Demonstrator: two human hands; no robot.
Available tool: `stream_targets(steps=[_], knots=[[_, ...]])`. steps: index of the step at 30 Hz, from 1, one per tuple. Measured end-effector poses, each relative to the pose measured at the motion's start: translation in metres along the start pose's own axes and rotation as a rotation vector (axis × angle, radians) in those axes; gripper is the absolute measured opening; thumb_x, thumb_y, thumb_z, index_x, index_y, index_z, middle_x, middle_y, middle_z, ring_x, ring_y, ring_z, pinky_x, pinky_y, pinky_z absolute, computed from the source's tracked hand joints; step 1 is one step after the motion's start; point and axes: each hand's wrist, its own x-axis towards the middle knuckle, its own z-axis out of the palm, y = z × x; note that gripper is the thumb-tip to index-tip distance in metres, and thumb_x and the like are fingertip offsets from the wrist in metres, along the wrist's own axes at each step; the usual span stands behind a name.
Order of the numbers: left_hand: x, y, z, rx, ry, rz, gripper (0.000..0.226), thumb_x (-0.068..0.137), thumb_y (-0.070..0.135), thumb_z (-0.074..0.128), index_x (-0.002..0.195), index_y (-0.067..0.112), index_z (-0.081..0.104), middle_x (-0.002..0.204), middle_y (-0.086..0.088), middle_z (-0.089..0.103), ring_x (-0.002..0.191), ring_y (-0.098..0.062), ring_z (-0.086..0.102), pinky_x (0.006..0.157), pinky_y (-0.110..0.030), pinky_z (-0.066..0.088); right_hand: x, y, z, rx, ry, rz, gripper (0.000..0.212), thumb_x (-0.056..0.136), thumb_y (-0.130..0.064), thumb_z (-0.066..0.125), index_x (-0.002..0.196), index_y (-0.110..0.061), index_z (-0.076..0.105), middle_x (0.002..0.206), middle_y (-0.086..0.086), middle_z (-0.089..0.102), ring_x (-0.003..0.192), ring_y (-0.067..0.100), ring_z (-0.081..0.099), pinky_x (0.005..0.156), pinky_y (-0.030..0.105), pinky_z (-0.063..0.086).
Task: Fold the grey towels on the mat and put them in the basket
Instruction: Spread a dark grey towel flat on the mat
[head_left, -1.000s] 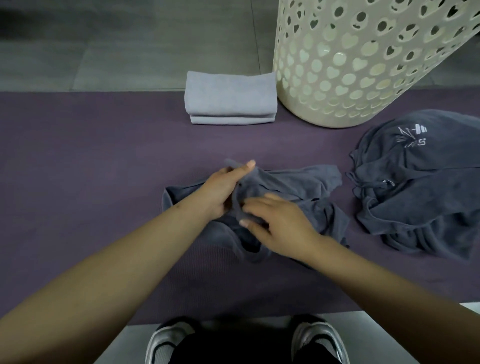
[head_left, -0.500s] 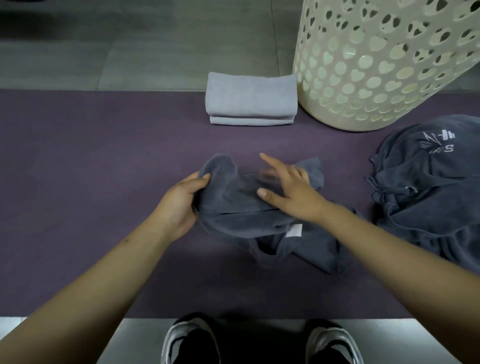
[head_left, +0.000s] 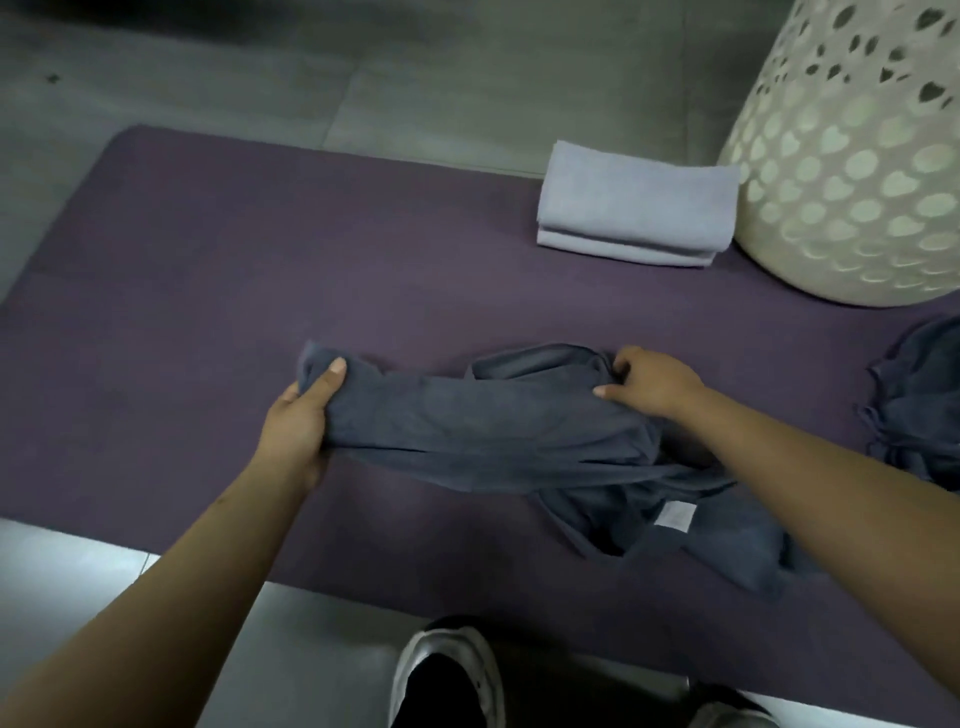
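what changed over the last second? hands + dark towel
The hands drew apart: left hand carried one end of the dark grey towel out to the left, right hand took hold of the other end, stretching the bunched cloth between them. The folded light towel, basket and second dark pile stayed put on the mat.

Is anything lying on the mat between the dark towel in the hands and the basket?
Nothing visible. Bare purple mat separates the dark grey towel from the cream perforated basket; the folded light grey towel sits left of the basket, off that line.
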Motion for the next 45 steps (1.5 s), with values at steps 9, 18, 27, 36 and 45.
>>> stream_targets(steps=[9, 18, 27, 36, 45], knots=[[0.023, -0.024, -0.054, -0.090, 0.209, -0.056, 0.044, 0.088, 0.033, 0.066, 0.123, 0.008, 0.056, 0.117, -0.006, 0.065, 0.103, -0.020, 0.063, 0.079, -0.029, 0.051, -0.023, -0.033, 0.007, 0.159, -0.017, -0.140, 0.049, 0.075, -0.048, 0.074, 0.093, -0.017, 0.041, 0.085, -0.004, 0.049, 0.075, 0.011, 0.048, 0.055, 0.023, 0.034], [0.021, -0.037, -0.064, -0.050, 0.187, -0.059, 0.028, 0.087, 0.032, 0.067, 0.107, 0.013, 0.061, 0.108, -0.006, 0.067, 0.097, -0.019, 0.064, 0.086, -0.033, 0.049, -0.042, -0.045, -0.014, -0.031, 0.073, -0.097, 0.029, 0.076, -0.032, 0.078, 0.084, -0.017, 0.055, 0.091, 0.001, 0.058, 0.084, 0.018, 0.055, 0.061, 0.027, 0.040], [0.011, -0.048, -0.076, -0.068, 0.490, -0.021, 0.049, 0.090, 0.044, 0.060, 0.124, 0.009, 0.057, 0.113, -0.004, 0.061, 0.105, -0.023, 0.059, 0.095, -0.037, 0.048, -0.005, -0.120, -0.060, 0.084, 0.548, -0.234, 0.015, 0.090, -0.027, 0.062, 0.090, -0.014, 0.054, 0.094, 0.011, 0.065, 0.092, 0.031, 0.061, 0.068, 0.032, 0.042], [0.016, -0.053, -0.076, -0.100, 0.675, -0.055, 0.045, 0.094, 0.033, 0.056, 0.131, 0.007, 0.052, 0.120, -0.007, 0.059, 0.114, -0.029, 0.056, 0.101, -0.040, 0.043, 0.051, -0.253, -0.057, 0.472, 0.169, -0.565, 0.067, 0.092, -0.014, 0.059, 0.148, -0.023, 0.023, 0.159, 0.006, 0.010, 0.141, 0.019, 0.025, 0.109, 0.023, 0.025], [0.017, -0.076, -0.067, 0.853, 0.526, 0.051, 0.081, 0.085, 0.025, 0.065, 0.151, 0.021, 0.017, 0.159, -0.015, -0.002, 0.146, -0.032, 0.003, 0.116, -0.050, 0.012, 0.045, -0.172, 0.010, -0.313, 0.021, -0.445, 0.060, 0.096, -0.040, 0.047, 0.150, -0.031, 0.022, 0.160, 0.003, -0.002, 0.144, 0.025, 0.019, 0.114, 0.040, 0.022]])
